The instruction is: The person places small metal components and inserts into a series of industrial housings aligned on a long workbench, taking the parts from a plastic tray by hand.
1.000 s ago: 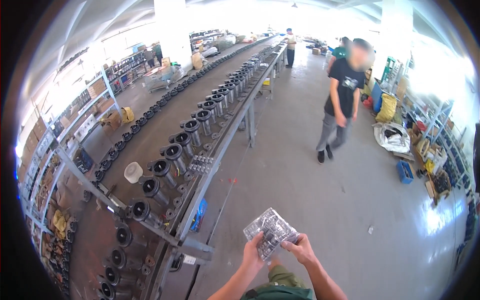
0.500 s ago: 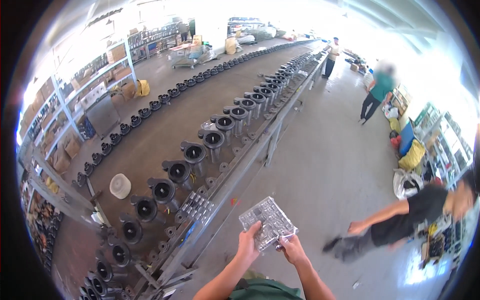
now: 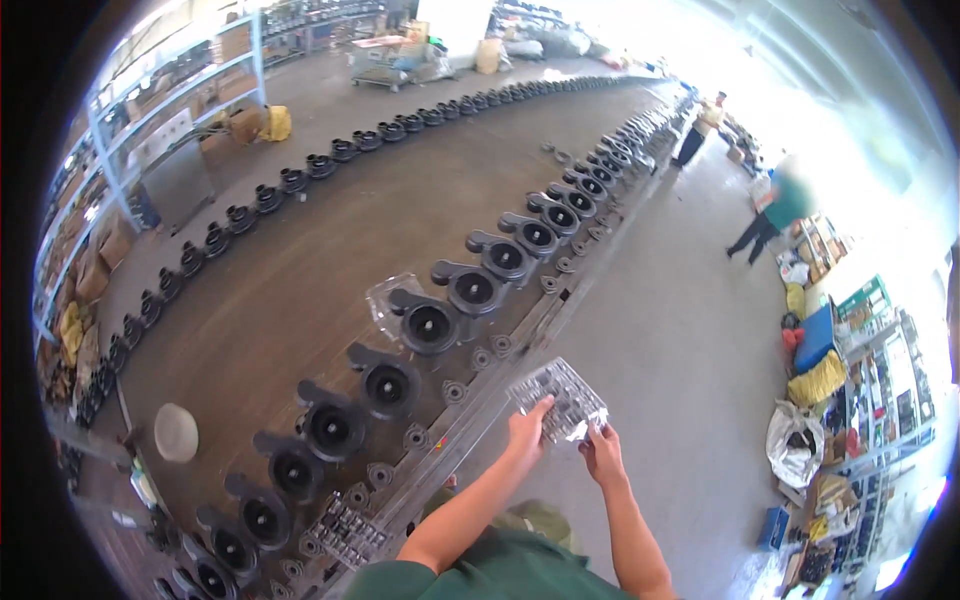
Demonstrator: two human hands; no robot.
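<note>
A clear plastic blister tray (image 3: 572,392) filled with small grey metal parts is held out in front of me, above the floor beside the bench. My left hand (image 3: 528,432) grips its left side, the thumb lying over the top. At the near right corner, my right hand (image 3: 602,452) pinches the shiny plastic edge. A similar tray of parts (image 3: 345,530) lies on the bench edge at the lower left. Nearest to the held tray on the bench are flat grey flange pieces (image 3: 454,392) and a row of dark round pump housings (image 3: 388,385).
An empty clear plastic tray (image 3: 385,305) lies behind one housing. A white stool (image 3: 176,432) stands at the left. Smaller black parts (image 3: 268,198) form a far row. Shelving (image 3: 890,410) lines the right aisle, where a person in green (image 3: 785,205) and another person (image 3: 703,130) stand.
My view has advanced along the bench, so the second tray now sits lower left. Both hands still hold the blister tray. The person in black at the right has gone out of view.
</note>
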